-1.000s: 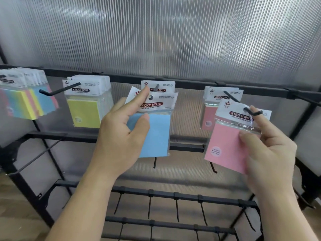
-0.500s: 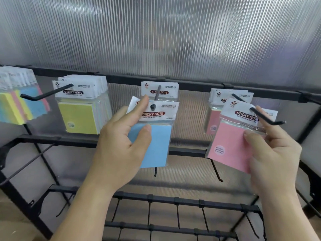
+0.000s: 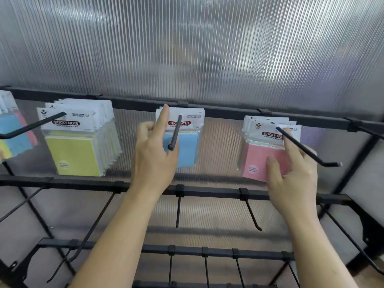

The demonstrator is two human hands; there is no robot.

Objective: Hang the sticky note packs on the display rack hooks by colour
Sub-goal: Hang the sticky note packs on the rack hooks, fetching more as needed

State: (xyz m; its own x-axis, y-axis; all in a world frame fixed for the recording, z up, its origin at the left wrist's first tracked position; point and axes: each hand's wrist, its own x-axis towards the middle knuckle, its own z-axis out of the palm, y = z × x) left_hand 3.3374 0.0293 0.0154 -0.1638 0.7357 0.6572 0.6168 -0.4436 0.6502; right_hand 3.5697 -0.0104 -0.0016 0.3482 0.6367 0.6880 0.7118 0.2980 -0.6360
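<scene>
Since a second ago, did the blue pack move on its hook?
Yes. The blue pack slid back along the hook toward the top rail; the hook's tip now sticks out in front of it.

Single view logged, head camera. We stand in front of the display rack (image 3: 224, 113) and face forward at its top rail, which crosses mid-frame and bows under the wide lens. Range is close: the header print on the pink pack (image 3: 257, 159) is legible. Both forearms enter from below, the left hand (image 3: 153, 154) near centre, the right hand (image 3: 295, 179) nearer the rack's right post. The ribbed panel (image 3: 207, 48) fills the upper half.
</scene>
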